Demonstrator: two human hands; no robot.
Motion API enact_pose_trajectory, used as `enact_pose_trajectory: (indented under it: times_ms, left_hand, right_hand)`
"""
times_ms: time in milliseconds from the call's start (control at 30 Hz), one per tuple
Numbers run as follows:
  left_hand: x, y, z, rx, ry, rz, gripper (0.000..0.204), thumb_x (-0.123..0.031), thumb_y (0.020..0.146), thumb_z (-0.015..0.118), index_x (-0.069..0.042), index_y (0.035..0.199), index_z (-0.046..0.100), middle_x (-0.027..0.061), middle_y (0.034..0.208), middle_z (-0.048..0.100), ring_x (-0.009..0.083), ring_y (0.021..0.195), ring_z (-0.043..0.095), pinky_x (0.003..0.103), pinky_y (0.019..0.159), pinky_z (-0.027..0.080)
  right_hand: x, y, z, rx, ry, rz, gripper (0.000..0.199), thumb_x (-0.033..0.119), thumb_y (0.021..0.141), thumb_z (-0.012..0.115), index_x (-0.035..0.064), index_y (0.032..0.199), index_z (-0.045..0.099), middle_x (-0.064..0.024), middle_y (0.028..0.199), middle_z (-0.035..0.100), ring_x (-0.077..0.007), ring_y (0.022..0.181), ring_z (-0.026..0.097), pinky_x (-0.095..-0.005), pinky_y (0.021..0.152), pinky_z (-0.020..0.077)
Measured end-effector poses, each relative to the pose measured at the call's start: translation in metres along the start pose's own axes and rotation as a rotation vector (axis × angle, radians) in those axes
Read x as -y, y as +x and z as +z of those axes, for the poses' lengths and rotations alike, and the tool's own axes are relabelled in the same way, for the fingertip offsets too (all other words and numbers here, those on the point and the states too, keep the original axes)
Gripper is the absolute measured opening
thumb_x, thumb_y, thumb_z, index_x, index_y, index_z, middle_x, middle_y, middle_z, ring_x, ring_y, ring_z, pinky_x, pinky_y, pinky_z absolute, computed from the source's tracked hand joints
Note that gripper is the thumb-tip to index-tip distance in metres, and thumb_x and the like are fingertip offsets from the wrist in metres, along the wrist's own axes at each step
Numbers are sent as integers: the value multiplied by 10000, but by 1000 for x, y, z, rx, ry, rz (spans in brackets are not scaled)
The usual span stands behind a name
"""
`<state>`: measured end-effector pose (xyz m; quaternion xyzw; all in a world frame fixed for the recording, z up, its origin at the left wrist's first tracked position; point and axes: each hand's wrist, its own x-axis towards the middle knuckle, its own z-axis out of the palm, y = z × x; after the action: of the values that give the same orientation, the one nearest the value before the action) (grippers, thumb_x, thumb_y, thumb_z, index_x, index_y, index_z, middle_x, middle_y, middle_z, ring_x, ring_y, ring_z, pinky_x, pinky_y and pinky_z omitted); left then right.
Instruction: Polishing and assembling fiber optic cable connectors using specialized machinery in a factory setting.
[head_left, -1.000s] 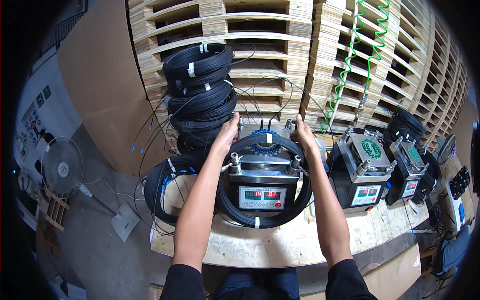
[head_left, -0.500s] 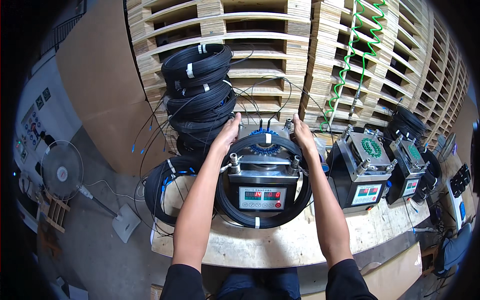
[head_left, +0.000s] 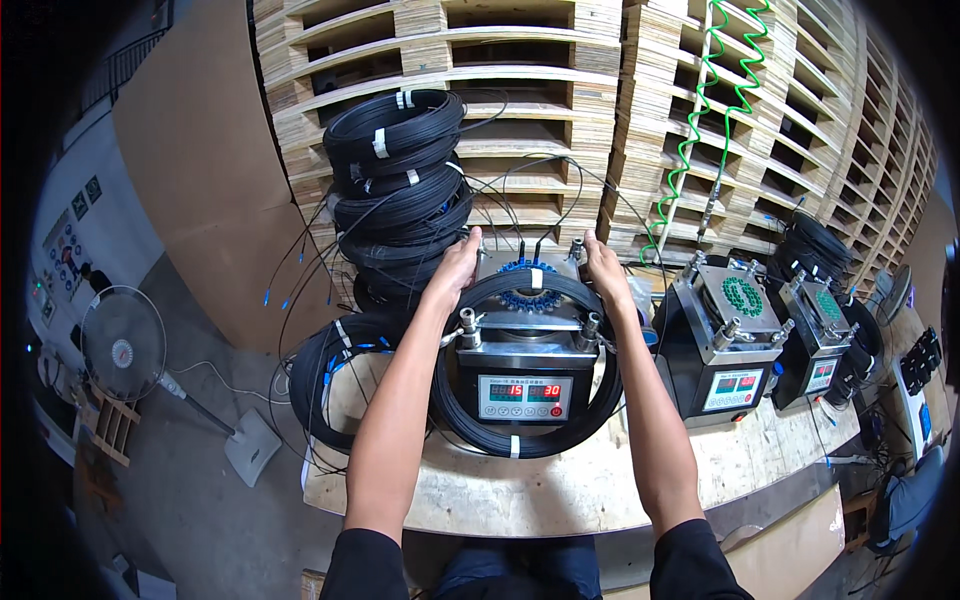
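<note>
A benchtop machine (head_left: 525, 345) with a metal top and a lit red display (head_left: 525, 398) stands before me. A ring of blue connectors (head_left: 528, 290) sits on its top, with thin black leads rising behind. A coil of black cable (head_left: 570, 440), banded with white tape, rests on the top and loops down around the front panel. My left hand (head_left: 458, 268) is closed at the machine's far left corner post. My right hand (head_left: 605, 268) is closed by the far right corner post (head_left: 577, 246). Most fingers are hidden, so what each grips cannot be made out.
Stacked black cable coils (head_left: 400, 190) rise at the left, with another coil (head_left: 325, 375) below. Two similar machines with green rings (head_left: 742, 296) stand at right. Wooden pallets (head_left: 520, 70) back the bench (head_left: 480, 500). Green coiled hoses (head_left: 690, 130) hang there; a fan (head_left: 123, 345) stands left.
The lit digits on the near machine's display have changed. Both hands and the cable coil hold almost the same place.
</note>
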<state>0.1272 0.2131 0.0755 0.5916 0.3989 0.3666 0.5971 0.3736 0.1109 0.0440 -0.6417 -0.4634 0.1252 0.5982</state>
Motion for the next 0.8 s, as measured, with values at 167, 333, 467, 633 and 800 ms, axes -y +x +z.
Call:
enact_pose_trajectory:
  times_ms: [167,333,467,633,800]
  left_hand:
    - [-2,-1,3,16,20,-1,450,-546,1041,465,-132,906,579,-64,685,466,79,562,402,270,515,323]
    - [-5,-5,7,41,-8,-25,458,-554,1042,458,-120,980,593,-44,733,515,91,595,449,271,546,369]
    - [4,6,-2,81,14,-24,527,-594,1020,466,-102,1139,615,16,822,617,111,666,543,265,636,453]
    - [13,15,-20,63,6,-31,549,-599,1013,477,-103,1198,624,47,858,678,122,704,614,261,682,505]
    - [15,18,-7,61,14,24,554,-545,1036,480,-30,1120,665,51,935,663,133,805,589,324,682,485]
  right_hand:
    - [-7,6,-3,18,-40,32,624,559,1059,405,-7,906,618,0,633,490,-105,554,434,-300,514,360]
    - [-5,4,-5,-24,-134,19,645,556,1061,403,-33,898,607,-32,621,498,-120,551,463,-315,526,400]
    - [8,-2,-6,3,-149,80,688,533,1056,392,-104,1047,651,-351,938,659,-487,971,655,-484,861,490]
    - [25,-3,7,28,-212,90,608,481,1057,414,-66,1013,674,-340,957,666,-494,1020,643,-494,889,492]
    - [15,20,-9,-31,-4,337,512,449,1023,551,-2,785,603,-101,578,583,-223,428,568,-346,398,400]
